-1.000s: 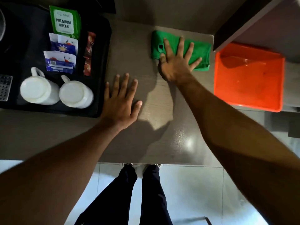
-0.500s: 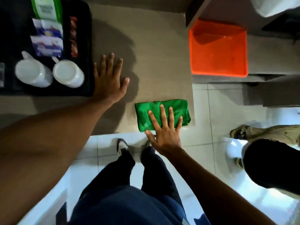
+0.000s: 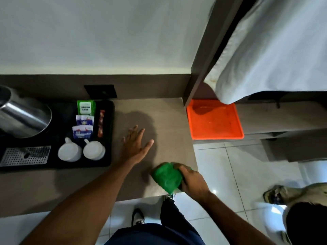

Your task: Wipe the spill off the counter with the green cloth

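Observation:
The green cloth (image 3: 166, 176) is bunched up at the counter's front right corner, lifted slightly off the surface. My right hand (image 3: 192, 180) grips it from the right side, fingers curled around its edge. My left hand (image 3: 135, 145) lies flat on the brown counter (image 3: 169, 124) with fingers spread, a little left of and behind the cloth. I cannot make out any spill on the counter; a glossy patch shows near the front edge.
A black tray (image 3: 108, 133) on the left holds two white mugs (image 3: 80, 151), tea sachets (image 3: 83, 121) and a steel kettle (image 3: 21, 114). An orange tub (image 3: 214, 119) sits right of the counter. Another person's leg and shoe (image 3: 276, 193) are at the lower right.
My right hand dragged the flat cloth from the counter's back to its front edge, then gathered it into a bunch and gripped it. The left hand stayed pressed on the counter.

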A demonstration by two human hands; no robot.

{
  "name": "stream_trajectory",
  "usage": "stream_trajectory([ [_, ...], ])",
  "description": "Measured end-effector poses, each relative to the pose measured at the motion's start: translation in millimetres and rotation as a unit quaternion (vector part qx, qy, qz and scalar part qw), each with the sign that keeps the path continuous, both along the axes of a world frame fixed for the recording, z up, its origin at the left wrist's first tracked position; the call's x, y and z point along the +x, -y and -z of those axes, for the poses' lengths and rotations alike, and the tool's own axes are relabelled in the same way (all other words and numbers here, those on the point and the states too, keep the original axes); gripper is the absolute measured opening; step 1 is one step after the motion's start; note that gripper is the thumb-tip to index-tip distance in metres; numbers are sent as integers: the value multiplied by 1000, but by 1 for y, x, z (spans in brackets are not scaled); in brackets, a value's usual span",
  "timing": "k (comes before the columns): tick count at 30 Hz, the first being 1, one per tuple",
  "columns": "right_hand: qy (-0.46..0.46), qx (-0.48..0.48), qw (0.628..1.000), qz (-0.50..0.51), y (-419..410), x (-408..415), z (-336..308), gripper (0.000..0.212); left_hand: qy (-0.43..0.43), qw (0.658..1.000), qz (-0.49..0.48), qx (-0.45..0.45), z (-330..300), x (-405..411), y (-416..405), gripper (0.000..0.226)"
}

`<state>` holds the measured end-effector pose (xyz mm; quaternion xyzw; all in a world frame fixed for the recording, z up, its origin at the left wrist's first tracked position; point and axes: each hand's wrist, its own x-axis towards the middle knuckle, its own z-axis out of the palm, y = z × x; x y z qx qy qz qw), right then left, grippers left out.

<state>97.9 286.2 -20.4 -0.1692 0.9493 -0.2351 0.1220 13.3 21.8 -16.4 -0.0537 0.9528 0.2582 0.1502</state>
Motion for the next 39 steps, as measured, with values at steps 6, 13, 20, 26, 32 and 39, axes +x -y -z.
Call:
stream_trajectory([
  [6, 110, -293, 920, 235, -30, -111, -6, 43, -124, 991, 26, -34, -47, -44, -32, 93],
  [13, 225, -420, 791, 383, -68, -220, 17, 47, -205, 975, 32, -82, -45, -70, -66, 81],
  [20, 243, -301, 848, 363, -102, -284, 57, 52, -148, 983, 42, -102, -18, -71, -88, 82],
  [26, 195, -101, 900, 377, -108, -297, 92, 42, -187, 975, 65, -103, -10, -63, -91, 81],
  [32, 89, -85, 865, 487, -102, -267, 68, 40, -145, 983, 46, -100, -29, -67, -78, 82],
  [39, 180, -443, 790, 383, -39, -125, -39, 19, -214, 969, 64, -105, -89, -70, -37, 82],
])
